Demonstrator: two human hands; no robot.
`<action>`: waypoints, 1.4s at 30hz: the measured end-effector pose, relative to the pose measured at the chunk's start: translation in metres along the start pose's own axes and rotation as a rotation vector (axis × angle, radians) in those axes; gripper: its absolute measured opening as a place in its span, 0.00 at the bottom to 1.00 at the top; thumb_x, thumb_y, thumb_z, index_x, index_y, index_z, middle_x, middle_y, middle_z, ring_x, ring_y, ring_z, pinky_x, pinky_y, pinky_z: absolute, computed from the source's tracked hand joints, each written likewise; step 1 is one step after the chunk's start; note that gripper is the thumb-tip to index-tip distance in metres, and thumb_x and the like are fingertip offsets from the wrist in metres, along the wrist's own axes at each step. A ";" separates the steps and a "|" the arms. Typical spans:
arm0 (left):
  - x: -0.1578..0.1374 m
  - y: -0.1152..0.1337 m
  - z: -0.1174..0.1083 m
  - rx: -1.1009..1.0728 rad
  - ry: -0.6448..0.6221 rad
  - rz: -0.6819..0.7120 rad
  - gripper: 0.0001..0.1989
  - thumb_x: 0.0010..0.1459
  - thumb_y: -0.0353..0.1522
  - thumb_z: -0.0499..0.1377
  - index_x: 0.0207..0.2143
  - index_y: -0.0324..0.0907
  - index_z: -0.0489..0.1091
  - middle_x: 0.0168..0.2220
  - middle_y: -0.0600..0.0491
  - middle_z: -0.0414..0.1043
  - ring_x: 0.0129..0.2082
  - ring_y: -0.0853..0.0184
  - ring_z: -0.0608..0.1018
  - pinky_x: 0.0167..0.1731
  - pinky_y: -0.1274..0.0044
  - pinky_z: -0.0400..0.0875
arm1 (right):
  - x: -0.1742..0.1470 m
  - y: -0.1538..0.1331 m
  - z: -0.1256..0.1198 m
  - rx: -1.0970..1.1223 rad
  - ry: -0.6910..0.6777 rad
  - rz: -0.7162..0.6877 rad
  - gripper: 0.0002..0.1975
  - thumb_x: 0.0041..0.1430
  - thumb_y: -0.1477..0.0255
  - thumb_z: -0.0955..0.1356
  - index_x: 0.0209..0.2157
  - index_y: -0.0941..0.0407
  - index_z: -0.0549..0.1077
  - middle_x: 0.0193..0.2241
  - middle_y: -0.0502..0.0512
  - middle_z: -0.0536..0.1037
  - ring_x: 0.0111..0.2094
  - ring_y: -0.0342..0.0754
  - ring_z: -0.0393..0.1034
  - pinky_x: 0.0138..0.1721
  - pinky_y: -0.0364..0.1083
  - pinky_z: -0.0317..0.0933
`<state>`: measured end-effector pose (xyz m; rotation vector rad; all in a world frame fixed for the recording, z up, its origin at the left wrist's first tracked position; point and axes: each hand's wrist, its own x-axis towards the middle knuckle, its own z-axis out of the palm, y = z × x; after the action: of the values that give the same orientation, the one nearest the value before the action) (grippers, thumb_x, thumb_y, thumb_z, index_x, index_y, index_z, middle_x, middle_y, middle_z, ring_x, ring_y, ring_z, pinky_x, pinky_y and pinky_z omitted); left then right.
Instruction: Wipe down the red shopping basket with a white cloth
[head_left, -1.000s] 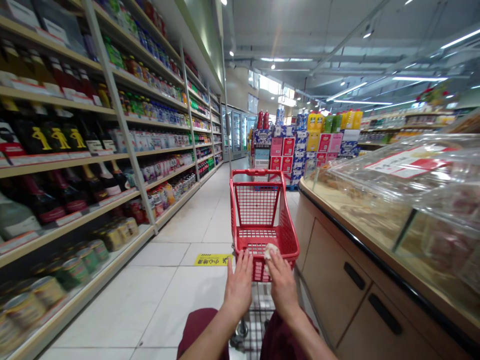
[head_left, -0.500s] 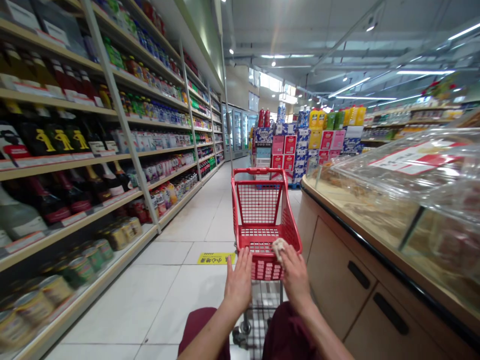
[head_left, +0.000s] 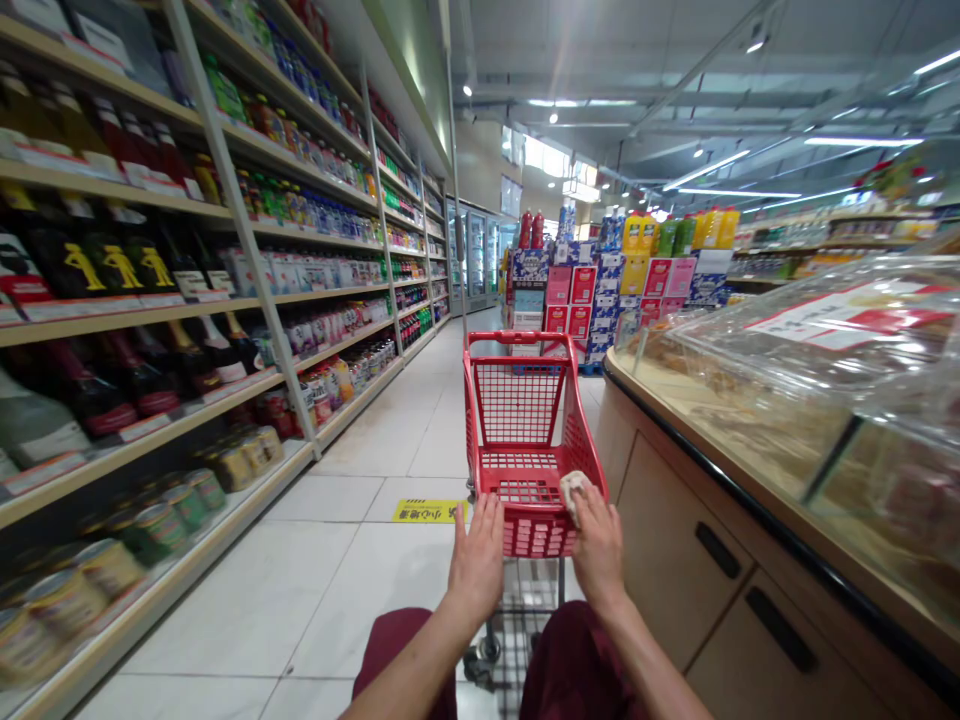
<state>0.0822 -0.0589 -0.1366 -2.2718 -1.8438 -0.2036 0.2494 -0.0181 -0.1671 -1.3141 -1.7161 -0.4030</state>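
A red plastic shopping cart (head_left: 523,400) stands directly in front of me, its basket of open grid walls. My left hand (head_left: 478,555) rests on the near left corner of the basket, fingers stretched out and the outer one spread apart; its thumb is hidden. A crumpled off-white cloth (head_left: 574,492) is pressed against the near right part of the cart's rim. My right hand (head_left: 598,535) is closed on this cloth, partly covering it.
Shelves of bottles and cans (head_left: 187,400) line the left side. On the right runs a wooden counter (head_left: 686,540) with plastic-covered goods. Stacked drink boxes (head_left: 581,300) stand beyond the cart. A yellow sticker (head_left: 427,511) lies on the tiled floor (head_left: 247,590).
My right hand and the cloth have shifted slightly to the right along the cart's rim. My left hand stays at the left corner.
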 end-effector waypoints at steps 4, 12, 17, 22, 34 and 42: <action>0.003 -0.002 -0.007 -0.067 0.020 0.037 0.28 0.51 0.29 0.46 0.57 0.37 0.50 0.59 0.46 0.51 0.59 0.60 0.51 0.56 0.58 0.41 | -0.007 -0.019 0.007 0.121 -0.036 -0.203 0.23 0.53 0.83 0.55 0.49 0.56 0.66 0.52 0.59 0.65 0.56 0.47 0.52 0.51 0.51 0.52; 0.021 -0.030 -0.012 -0.061 -0.015 0.116 0.31 0.49 0.27 0.47 0.58 0.39 0.47 0.61 0.49 0.44 0.60 0.61 0.46 0.56 0.57 0.40 | -0.005 0.023 0.001 0.033 0.014 0.025 0.25 0.52 0.83 0.55 0.52 0.56 0.62 0.52 0.59 0.64 0.55 0.49 0.55 0.52 0.55 0.50; 0.022 -0.027 -0.003 -0.041 0.013 0.083 0.31 0.49 0.27 0.46 0.57 0.39 0.48 0.61 0.49 0.45 0.60 0.61 0.47 0.56 0.57 0.40 | -0.005 0.000 0.012 0.085 -0.054 -0.161 0.25 0.52 0.85 0.55 0.50 0.56 0.64 0.51 0.58 0.65 0.55 0.46 0.54 0.52 0.52 0.52; 0.020 -0.022 -0.005 -0.028 0.014 0.119 0.30 0.49 0.28 0.46 0.57 0.39 0.49 0.60 0.49 0.46 0.60 0.62 0.47 0.56 0.58 0.39 | -0.001 0.031 0.012 0.041 -0.051 -0.135 0.24 0.51 0.84 0.55 0.49 0.55 0.65 0.49 0.58 0.68 0.53 0.48 0.57 0.53 0.55 0.49; 0.048 0.025 -0.023 -0.148 -0.121 0.272 0.30 0.50 0.35 0.47 0.56 0.33 0.51 0.59 0.43 0.49 0.61 0.59 0.45 0.57 0.58 0.36 | 0.014 0.077 0.004 -0.071 -0.170 -0.012 0.26 0.48 0.83 0.56 0.50 0.58 0.64 0.50 0.60 0.66 0.53 0.50 0.57 0.52 0.56 0.51; 0.076 0.000 -0.027 -0.069 -0.088 0.260 0.29 0.51 0.29 0.45 0.57 0.35 0.48 0.61 0.46 0.45 0.61 0.63 0.46 0.57 0.60 0.37 | 0.020 0.069 0.006 0.015 -0.144 0.096 0.24 0.48 0.83 0.56 0.47 0.58 0.68 0.49 0.59 0.68 0.52 0.49 0.59 0.51 0.52 0.55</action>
<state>0.0988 0.0064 -0.0927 -2.5768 -1.5799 -0.1295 0.3073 0.0242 -0.1724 -1.4375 -1.7617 -0.2448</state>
